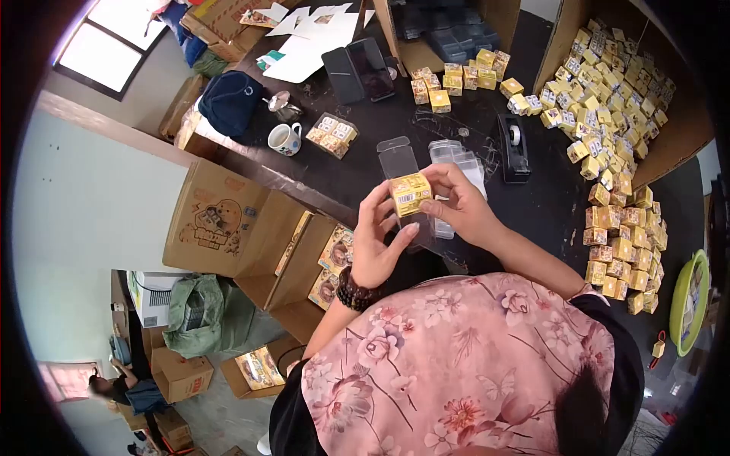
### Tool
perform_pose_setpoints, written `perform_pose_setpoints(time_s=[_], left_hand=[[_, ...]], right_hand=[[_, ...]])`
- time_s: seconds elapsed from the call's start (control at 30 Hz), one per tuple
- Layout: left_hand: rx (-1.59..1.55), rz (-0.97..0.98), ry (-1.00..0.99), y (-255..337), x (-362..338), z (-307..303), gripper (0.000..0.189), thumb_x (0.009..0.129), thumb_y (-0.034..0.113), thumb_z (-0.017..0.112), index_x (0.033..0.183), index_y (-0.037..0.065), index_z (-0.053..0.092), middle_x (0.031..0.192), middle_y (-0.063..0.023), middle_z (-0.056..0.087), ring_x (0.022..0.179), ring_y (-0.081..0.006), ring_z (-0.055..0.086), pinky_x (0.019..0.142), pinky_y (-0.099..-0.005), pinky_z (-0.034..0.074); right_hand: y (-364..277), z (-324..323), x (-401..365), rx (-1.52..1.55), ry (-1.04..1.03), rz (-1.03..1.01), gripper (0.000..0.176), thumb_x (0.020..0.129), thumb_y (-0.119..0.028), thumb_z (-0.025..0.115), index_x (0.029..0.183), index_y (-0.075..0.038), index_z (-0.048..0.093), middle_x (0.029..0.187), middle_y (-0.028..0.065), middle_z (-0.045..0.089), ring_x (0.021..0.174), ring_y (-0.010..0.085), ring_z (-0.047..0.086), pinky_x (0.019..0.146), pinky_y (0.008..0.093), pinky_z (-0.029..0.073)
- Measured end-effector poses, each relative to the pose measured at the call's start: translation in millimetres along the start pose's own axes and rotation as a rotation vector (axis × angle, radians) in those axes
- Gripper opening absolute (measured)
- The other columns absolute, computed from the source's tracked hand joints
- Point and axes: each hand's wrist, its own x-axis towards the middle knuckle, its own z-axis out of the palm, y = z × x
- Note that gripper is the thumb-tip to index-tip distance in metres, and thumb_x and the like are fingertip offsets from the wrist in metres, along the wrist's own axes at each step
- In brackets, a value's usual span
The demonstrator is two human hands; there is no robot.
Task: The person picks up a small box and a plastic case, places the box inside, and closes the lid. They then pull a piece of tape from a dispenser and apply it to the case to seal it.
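Two hands above a black table (357,163), left hand (378,247) and right hand (462,207) both pinching a yellow box (411,194) at its edges, barcode sticker facing up, digits unreadable, clear plastic cases (455,154) beyond, tape dispenser (513,148), heap of boxes (608,99) farthest.

Beyond the hands (376,243) the dark surface (365,129) lies open up to the mug (285,139); tape dispenser (513,148) and heaped yellow boxes (608,121) block the right.
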Motion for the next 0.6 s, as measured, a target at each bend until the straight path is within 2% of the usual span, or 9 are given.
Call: perform_pose_setpoints(time_s=[0.03,0.07,0.17,0.23,0.3,0.4,0.43,0.5,0.6], left_hand=[[-0.018,-0.036,-0.084,0.1,6.5,-2.5,0.048,0.085,-0.007,0.066,0.129,-0.002,0.046,0.127,-0.0109,0.051,0.115,-0.0174,0.055,0.093,-0.0305,0.051],[-0.021,-0.037,-0.086,-1.1,11.1,-7.3,0.048,0.085,-0.007,0.066,0.129,-0.002,0.046,0.127,-0.0109,0.051,0.115,-0.0174,0.055,0.093,-0.0305,0.051],[-0.024,-0.174,-0.314,-10.5,19.1,-21.7,0.043,0.086,-0.006,0.065,0.126,-0.002,0.049,0.132,-0.0123,0.046,0.116,-0.0162,0.054,0.09,-0.0291,0.054],[0.05,-0.131,-0.291,-8.4,19.5,-15.0,0.044,0.085,-0.006,0.066,0.125,0.0,0.048,0.133,-0.0131,0.045,0.113,-0.0168,0.055,0.088,-0.0283,0.053],[0.131,-0.082,-0.256,-11.2,18.6,-9.0,0.045,0.084,-0.006,0.066,0.124,0.001,0.048,0.135,-0.0139,0.044,0.109,-0.0174,0.056,0.085,-0.0275,0.053],[0.054,-0.046,-0.144,-20.1,17.8,-0.4,0.062,0.083,-0.006,0.068,0.128,0.007,0.028,0.129,-0.0151,0.046,0.108,-0.019,0.056,0.08,-0.027,0.054],[0.054,-0.047,-0.143,-19.4,17.4,0.1,0.062,0.083,-0.006,0.068,0.128,0.007,0.028,0.129,-0.0151,0.046,0.108,-0.019,0.056,0.08,-0.027,0.054],[0.202,-0.085,-0.208,-17.8,16.1,2.5,0.062,0.083,-0.006,0.068,0.128,0.008,0.027,0.127,-0.0146,0.047,0.11,-0.0194,0.055,0.08,-0.0271,0.054],[0.255,-0.09,-0.226,-18.6,16.1,4.0,0.061,0.083,-0.006,0.068,0.129,0.006,0.03,0.126,-0.013,0.049,0.11,-0.0173,0.055,0.077,-0.025,0.054]], right_hand=[[-3.9,0.3,-0.7,-0.001,-0.023,0.038,0.039,0.093,-0.008,0.062,0.126,-0.005,0.043,0.12,0.0067,0.053,0.113,0.0148,0.054,0.096,0.0295,0.045],[-6.8,-0.8,-1.6,-0.005,-0.041,0.073,0.035,0.094,-0.009,0.062,0.125,-0.004,0.047,0.12,0.0063,0.054,0.113,0.0148,0.054,0.096,0.0299,0.045],[-0.7,-11.4,-3.6,-0.104,-0.135,0.104,0.027,0.094,-0.011,0.061,0.12,-0.002,0.054,0.119,0.0062,0.054,0.113,0.0151,0.054,0.096,0.0301,0.045],[0.4,-10.2,-5.2,-0.053,-0.089,0.131,0.023,0.094,-0.009,0.062,0.115,-0.001,0.058,0.119,0.007,0.056,0.114,0.0156,0.054,0.097,0.0308,0.045],[9.2,-10.5,-3.2,-0.047,0.027,-0.086,0.022,0.093,-0.011,0.065,0.112,-0.004,0.059,0.106,0.002,0.062,0.097,0.0096,0.06,0.084,0.0254,0.048],[9.7,-15.1,-0.1,0.156,0.075,-0.009,0.023,0.091,-0.011,0.067,0.112,-0.004,0.06,0.102,0.0022,0.063,0.094,0.0091,0.06,0.082,0.0248,0.049],[8.6,-18.3,1.6,0.157,0.075,-0.008,0.023,0.091,-0.011,0.067,0.112,-0.004,0.06,0.102,0.0022,0.063,0.094,0.0091,0.06,0.082,0.0248,0.049],[3.9,-26.2,6.0,-0.028,-0.022,0.166,0.018,0.089,-0.009,0.069,0.105,-0.003,0.065,0.103,0.0043,0.065,0.091,0.0088,0.061,0.08,0.0239,0.049],[1.9,-29.5,8.3,-0.237,-0.025,0.098,0.013,0.086,-0.009,0.071,0.097,-0.002,0.068,0.096,0.0043,0.067,0.087,0.0084,0.062,0.078,0.0239,0.049]])
